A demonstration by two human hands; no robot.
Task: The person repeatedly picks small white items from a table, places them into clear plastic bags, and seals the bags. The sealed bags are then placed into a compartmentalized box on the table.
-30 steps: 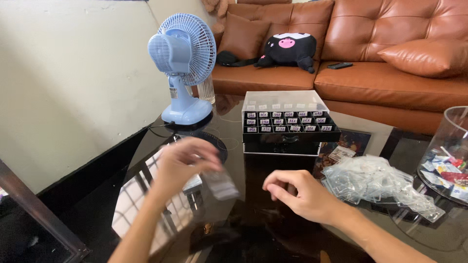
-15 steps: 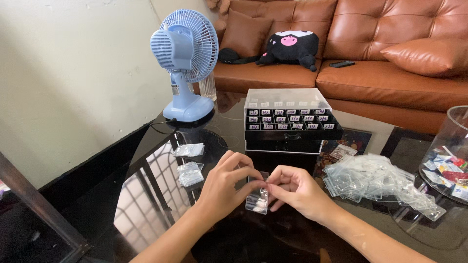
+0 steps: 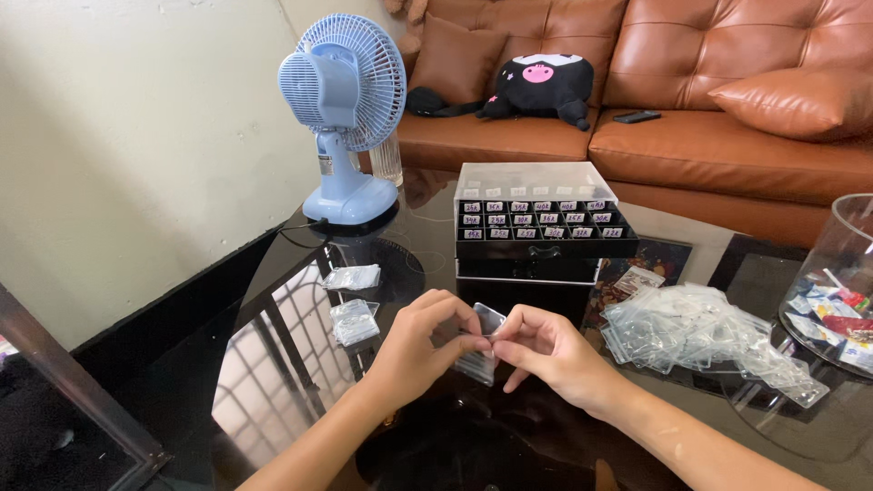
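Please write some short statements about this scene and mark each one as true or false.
1. Both hands hold one small clear plastic sleeve between them. True.
2. The blue fan stands at the right of the black compartment box. False: it stands at the box's left.
3. A pile of clear sleeves lies beside the right hand. True.
4. The left hand rests on the sofa. False: it is over the glass table.

clear bag (image 3: 479,362) half hidden by hands, round container (image 3: 832,273) cut off right
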